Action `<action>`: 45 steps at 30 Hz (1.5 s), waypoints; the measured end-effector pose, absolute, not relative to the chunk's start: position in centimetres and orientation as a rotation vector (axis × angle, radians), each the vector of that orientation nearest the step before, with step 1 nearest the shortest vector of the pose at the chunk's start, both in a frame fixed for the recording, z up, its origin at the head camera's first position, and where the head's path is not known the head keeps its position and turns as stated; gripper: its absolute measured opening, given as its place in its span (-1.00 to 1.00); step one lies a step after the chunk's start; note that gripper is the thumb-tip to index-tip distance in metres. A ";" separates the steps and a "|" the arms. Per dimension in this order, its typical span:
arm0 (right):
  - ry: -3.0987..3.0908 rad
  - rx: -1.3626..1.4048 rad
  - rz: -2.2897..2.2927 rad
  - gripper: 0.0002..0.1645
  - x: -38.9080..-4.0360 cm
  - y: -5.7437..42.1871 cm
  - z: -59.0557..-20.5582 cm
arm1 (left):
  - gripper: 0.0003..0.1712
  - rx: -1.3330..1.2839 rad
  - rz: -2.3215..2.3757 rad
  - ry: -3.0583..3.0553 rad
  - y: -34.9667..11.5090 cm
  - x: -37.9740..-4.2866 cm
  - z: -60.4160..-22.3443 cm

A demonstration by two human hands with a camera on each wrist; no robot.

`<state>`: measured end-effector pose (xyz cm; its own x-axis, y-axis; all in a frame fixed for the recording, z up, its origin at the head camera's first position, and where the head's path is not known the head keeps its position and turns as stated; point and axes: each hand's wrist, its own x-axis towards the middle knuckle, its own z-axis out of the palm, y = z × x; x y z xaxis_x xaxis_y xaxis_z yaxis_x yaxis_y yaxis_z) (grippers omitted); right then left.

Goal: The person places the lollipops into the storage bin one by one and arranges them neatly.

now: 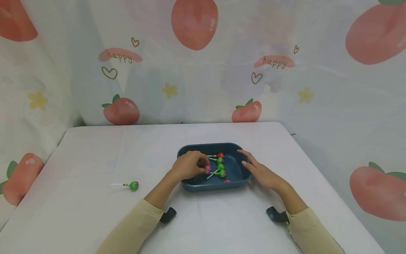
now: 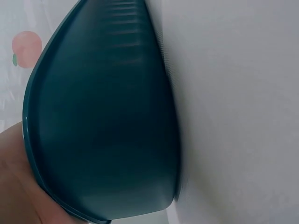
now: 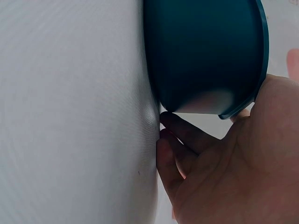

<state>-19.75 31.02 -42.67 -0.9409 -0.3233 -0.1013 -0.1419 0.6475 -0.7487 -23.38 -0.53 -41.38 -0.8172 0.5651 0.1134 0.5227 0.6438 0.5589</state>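
Observation:
A dark blue-green tray (image 1: pixel 209 188) sits on the white table. Inside it lie several wrapped lollipops, among them a red one (image 1: pixel 220 155) and a green one (image 1: pixel 222 173). My left hand (image 1: pixel 190 165) reaches over the tray's left end, its thumb and fingertips pinching a pink lollipop (image 1: pixel 208 168); in the left wrist view the tray's outer wall (image 2: pixel 103 116) covers the fingertips. At the right end, my right hand (image 1: pixel 261 173) rests against the tray's rim with extended fingers. The right wrist view shows fingers (image 3: pixel 191 135) beside the tray's outer wall, near the tabletop.
To the left of the tray, a green lollipop (image 1: pixel 134 186) lies alone on the white table (image 1: pixel 79 211). A small pink-red spot (image 1: pixel 226 181) shows on the tray's floor. Behind the table hangs a peach-patterned curtain (image 1: pixel 203 88).

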 end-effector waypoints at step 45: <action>2.634 -0.380 -1.172 -0.36 -19.6 30.9 -42.5 | -0.82 0.906 0.920 2.814 -0.4 -22.8 -41.0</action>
<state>-19.64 30.95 -42.46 -0.9392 -0.3267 -0.1062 -0.1399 0.6461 -0.7503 -22.76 -0.44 -41.01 -0.8277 0.5453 0.1326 0.5184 0.6524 0.5529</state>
